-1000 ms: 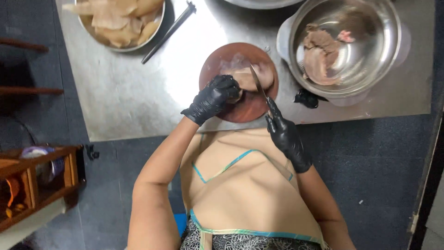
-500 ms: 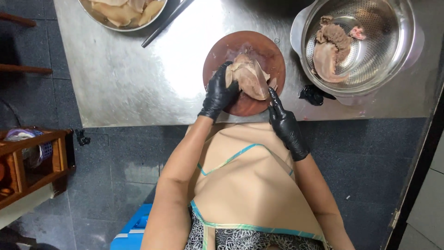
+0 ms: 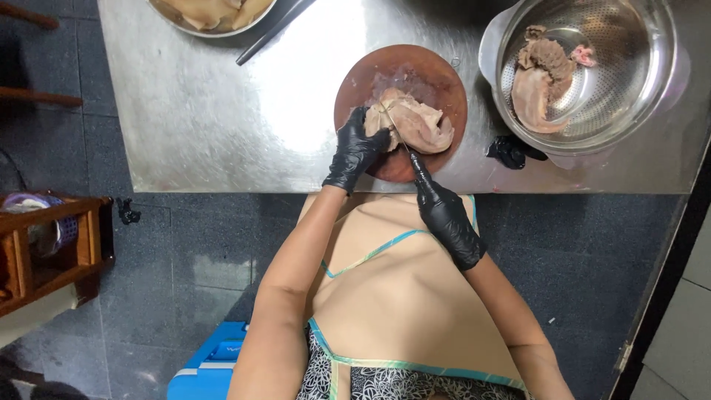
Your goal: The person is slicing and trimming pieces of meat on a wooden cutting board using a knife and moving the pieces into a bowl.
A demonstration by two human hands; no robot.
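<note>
On the steel table (image 3: 222, 111), mid-frame, the left hand (image 3: 355, 152) has shifted to grip the pale meat (image 3: 415, 122); the right hand (image 3: 444, 215), clenching the knife (image 3: 396, 133), now cuts in.

Pale raw meat piece (image 3: 418, 122) lying on round wooden board (image 3: 433, 74), knife (image 3: 394, 130) across it

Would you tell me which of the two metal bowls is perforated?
The colander at the table's right end; the bowl at the top left edge looks plain.
</note>
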